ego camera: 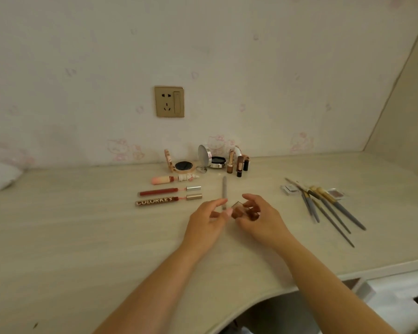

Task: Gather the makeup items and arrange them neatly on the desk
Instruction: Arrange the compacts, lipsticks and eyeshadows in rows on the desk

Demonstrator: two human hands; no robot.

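Observation:
Both my hands meet at the desk's middle over a small clear case with brown shades [242,210]. My right hand [261,219] curls its fingers round the case. My left hand [209,219] touches the case's left edge with its fingertips. A grey pencil [224,190] lies just beyond my hands. Three lip gloss tubes [170,191] lie in a row to the left. Two open compacts [185,165] and several lipsticks [238,163] stand by the wall. Several brushes [328,208] lie fanned out at the right.
Two small eyeshadow cases [288,189] lie beside the brush heads. A wall socket [169,101] sits above the desk [82,225]. The desk's front edge curves inward below my arms, and a drawer unit [396,292] stands at the lower right. Something white [0,177] rests at the far left.

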